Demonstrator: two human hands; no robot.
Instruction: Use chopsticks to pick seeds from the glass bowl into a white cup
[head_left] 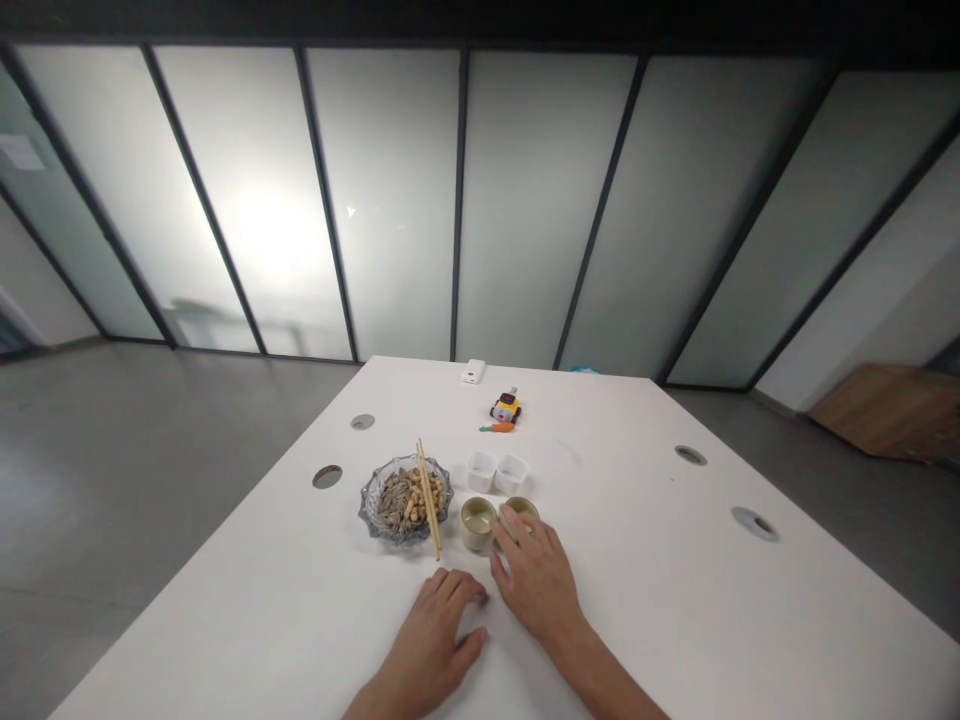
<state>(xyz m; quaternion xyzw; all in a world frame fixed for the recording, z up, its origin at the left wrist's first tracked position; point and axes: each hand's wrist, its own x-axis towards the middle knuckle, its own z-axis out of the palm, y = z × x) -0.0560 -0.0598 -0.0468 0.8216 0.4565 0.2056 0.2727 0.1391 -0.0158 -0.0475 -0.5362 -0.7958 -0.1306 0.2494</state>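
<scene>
My left hand (435, 640) is at the table's near side, its fingers curved and the thumb apart, with nothing seen in it. My right hand (540, 580) reaches over the near side of the right-hand small olive-green cup (523, 507), fingers loosely spread and covering part of it. Whether the fingertips touch that cup I cannot tell. Close beside it on the left stands a matching cup (478, 520). Left of the cups, a scalloped glass bowl (367, 515) holds sunflower seeds (394, 498) and peanuts (417, 512). A pair of chopsticks (428, 495) lies across its right side.
Two small white square containers (481, 470) stand side by side behind the cups. Farther back are a toy carrot (499, 428), a yellow toy vehicle (507, 406) and a white phone-like object (473, 371). The white table (637, 600) has round holes along both sides.
</scene>
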